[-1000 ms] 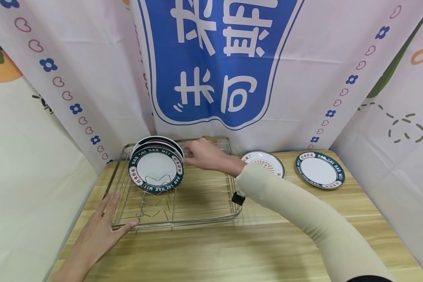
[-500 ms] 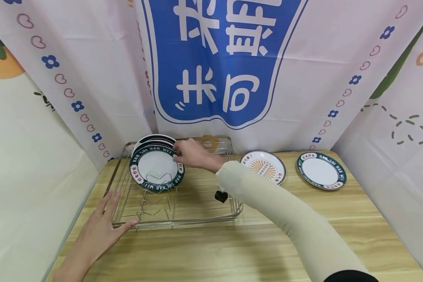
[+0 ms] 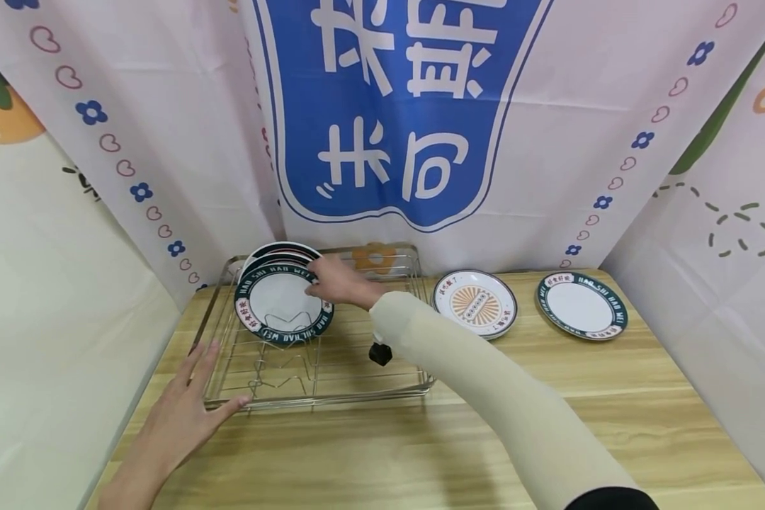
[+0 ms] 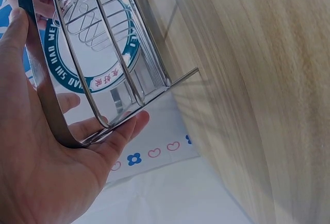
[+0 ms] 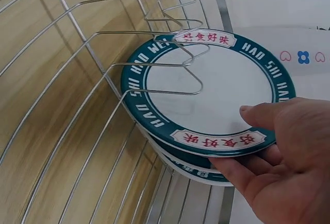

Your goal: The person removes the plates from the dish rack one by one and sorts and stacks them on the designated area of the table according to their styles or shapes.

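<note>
A green-rimmed white plate [image 3: 283, 303] stands upright in the wire dish rack [image 3: 370, 401], in front of other plates whose dark rims show behind it. My right hand [image 3: 339, 280] pinches its right edge; in the right wrist view the thumb [image 5: 258, 115] lies on the plate's face and the fingers go behind it. At the rack's front left corner, my left hand [image 3: 177, 411] holds the frame. The left wrist view shows that hand [image 4: 56, 152] with its thumb on the metal rail and fingers around the corner wires.
Right of the rack, a white plate with an orange sunburst [image 3: 475, 304] lies on the wooden table [image 3: 548, 397], apparently atop another. Farther right lies another green-rimmed plate [image 3: 581, 306]. Printed cloth [image 3: 548, 142] encloses the back and sides. A small black piece [image 3: 380, 353] hangs under the right wrist.
My right hand has moved left from beside the racked plates onto the front plate's right edge and now pinches it. The left hand stays at the rack's corner.
</note>
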### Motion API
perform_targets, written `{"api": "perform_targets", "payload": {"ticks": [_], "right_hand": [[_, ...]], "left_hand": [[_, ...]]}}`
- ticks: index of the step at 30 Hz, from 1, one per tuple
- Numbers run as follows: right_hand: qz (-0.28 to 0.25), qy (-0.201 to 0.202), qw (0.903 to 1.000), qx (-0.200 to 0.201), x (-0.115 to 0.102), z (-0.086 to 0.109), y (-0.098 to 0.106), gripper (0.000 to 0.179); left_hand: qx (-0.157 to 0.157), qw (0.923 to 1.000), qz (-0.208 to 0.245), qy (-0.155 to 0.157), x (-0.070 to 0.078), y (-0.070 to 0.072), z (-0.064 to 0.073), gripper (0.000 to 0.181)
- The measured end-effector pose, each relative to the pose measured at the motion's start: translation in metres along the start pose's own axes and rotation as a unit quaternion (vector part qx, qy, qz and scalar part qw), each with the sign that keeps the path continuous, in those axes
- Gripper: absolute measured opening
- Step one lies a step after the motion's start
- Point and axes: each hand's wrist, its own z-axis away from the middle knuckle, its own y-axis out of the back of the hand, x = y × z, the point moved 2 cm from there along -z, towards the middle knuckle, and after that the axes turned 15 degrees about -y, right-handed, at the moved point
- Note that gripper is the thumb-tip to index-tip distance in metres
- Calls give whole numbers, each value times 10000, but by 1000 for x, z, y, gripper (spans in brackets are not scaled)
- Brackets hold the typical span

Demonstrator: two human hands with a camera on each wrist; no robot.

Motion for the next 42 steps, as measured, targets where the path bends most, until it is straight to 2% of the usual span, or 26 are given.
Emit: {"api": "perform_targets", "payload": {"ticks": [4, 10, 19, 27, 34, 38, 42], "right_hand": [[99, 102, 9998, 99, -1, 1, -2, 14], [-32, 4, 9999, 132, 0, 6, -6, 22], [551, 293, 9950, 786, -1, 10, -15, 16], [67, 208, 9957, 897, 4, 18, -16, 19], [-96, 232, 9915, 1280, 11, 25, -11, 22], [-394, 307, 9890, 1393, 14, 34, -5, 29], [-406, 332, 9850, 1642, 14, 45, 5, 29]], "left_hand": [[-7, 10000, 5, 11, 0, -1, -1, 112], [81, 9999, -25, -61, -1, 0, -2, 111], [210, 9997, 7, -139, -1, -1, -2, 112], [70, 9999, 50, -69, -1, -3, -2, 112], [0, 10000, 62, -10, -1, -2, -2, 113], [7, 10000, 34, -5, -1, -1, -1, 113], [10, 10000, 42, -28, 0, 1, 0, 113]]}}
